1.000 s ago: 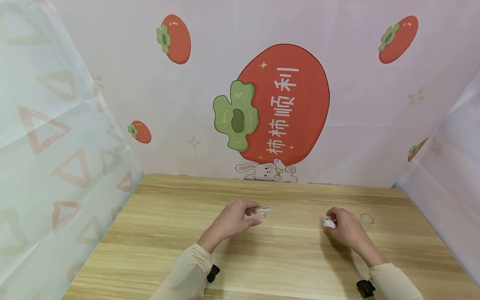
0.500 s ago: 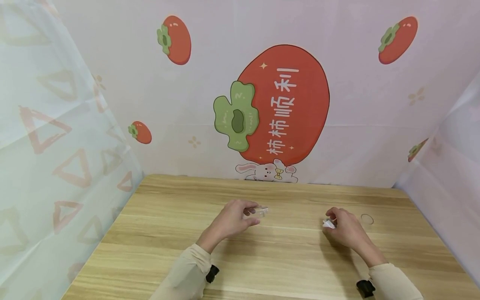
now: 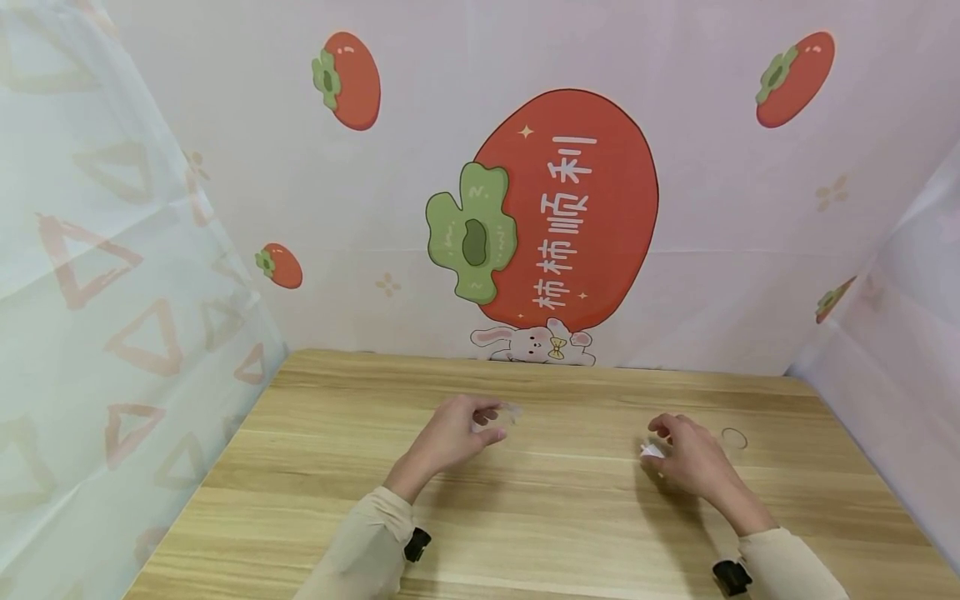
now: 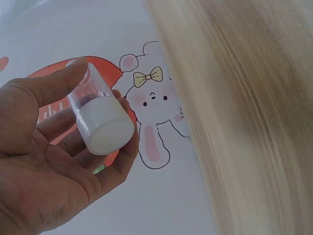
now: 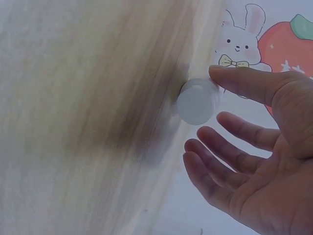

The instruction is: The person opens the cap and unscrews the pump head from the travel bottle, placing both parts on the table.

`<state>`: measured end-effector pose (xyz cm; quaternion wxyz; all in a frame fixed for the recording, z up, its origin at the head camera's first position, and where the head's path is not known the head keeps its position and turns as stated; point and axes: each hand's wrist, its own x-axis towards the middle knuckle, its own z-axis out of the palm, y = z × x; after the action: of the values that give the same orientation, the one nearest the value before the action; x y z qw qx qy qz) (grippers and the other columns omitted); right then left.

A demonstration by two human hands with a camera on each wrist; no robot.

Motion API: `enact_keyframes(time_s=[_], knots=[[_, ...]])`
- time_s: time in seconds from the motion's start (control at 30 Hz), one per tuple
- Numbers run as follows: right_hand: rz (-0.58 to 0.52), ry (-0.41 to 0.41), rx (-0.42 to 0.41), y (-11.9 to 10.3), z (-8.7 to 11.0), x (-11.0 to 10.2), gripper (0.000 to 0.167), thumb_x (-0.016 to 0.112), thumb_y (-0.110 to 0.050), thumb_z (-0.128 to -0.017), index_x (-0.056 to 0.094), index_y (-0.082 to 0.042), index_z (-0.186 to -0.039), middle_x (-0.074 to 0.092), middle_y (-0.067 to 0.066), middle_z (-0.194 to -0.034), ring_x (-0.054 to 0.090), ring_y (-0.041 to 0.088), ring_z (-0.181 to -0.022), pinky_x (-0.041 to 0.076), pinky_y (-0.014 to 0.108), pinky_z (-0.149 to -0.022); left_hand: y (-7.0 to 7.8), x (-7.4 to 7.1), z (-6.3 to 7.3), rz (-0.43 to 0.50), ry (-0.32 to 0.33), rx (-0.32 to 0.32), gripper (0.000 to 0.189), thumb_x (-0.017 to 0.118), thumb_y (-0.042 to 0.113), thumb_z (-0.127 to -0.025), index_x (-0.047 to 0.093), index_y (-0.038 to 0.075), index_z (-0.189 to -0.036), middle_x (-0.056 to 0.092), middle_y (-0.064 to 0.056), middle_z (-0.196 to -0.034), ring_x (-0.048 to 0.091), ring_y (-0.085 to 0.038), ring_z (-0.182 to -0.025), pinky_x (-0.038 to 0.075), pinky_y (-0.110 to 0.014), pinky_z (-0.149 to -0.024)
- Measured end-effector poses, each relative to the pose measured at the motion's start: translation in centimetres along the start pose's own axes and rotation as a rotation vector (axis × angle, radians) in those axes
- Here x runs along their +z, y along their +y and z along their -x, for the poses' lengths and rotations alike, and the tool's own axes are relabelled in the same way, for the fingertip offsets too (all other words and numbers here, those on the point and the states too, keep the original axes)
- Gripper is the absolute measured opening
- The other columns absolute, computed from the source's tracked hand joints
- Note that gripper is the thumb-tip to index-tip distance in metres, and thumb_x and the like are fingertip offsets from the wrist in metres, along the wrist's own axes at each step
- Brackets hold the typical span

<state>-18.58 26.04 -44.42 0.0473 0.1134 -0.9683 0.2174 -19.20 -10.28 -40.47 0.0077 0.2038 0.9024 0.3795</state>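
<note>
My left hand (image 3: 453, 433) grips a small clear bottle (image 4: 90, 100) whose lower part is white. The thumb lies against the upper clear part and the fingers curve behind. In the head view the bottle is blurred and hard to see. Farther right, my right hand (image 3: 690, 454) is low over the table with its fingers relaxed and spread from the thumb. A small white piece with a round, cap-like end (image 5: 196, 104) is right at the thumb tip in the right wrist view, with the other fingers apart from it.
A thin dark ring (image 3: 734, 437) lies on the wood-grain table (image 3: 555, 525) beyond the right hand. A patterned cloth wall (image 3: 360, 192) rises behind the table's far edge, with white cloth at both sides. A black band is worn at each wrist.
My left hand has moved slightly left with the bottle. The right hand's fingers have loosened around the white piece, which now shows slightly farther left.
</note>
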Motion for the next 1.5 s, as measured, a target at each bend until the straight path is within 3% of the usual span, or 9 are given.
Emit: enact_keyframes(time_s=[0.4,1.5], knots=[[-0.049,-0.055,0.037,0.4,-0.2,-0.1,0.041,0.082,-0.013,-0.082,0.064,0.006,-0.112,0.068,0.010,-0.091,0.065,0.024,-0.081,0.053,0.045,-0.070,-0.4,-0.1,0.0,0.021,0.010,0.012,0.036,0.078,0.015,-0.090,0.070,0.000,-0.122,0.073,-0.015,-0.110,0.070,-0.026,-0.099,0.056,-0.042,-0.086],[-0.044,-0.078,0.062,0.0,-0.4,-0.1,0.041,0.083,-0.018,-0.084,0.065,0.005,-0.112,0.068,0.014,-0.098,0.067,0.028,-0.086,0.053,0.050,-0.075,-1.1,-0.6,0.2,0.008,0.031,-0.029,0.038,0.078,0.019,-0.091,0.070,0.002,-0.124,0.073,-0.009,-0.109,0.069,-0.022,-0.098,0.056,-0.041,-0.086]])
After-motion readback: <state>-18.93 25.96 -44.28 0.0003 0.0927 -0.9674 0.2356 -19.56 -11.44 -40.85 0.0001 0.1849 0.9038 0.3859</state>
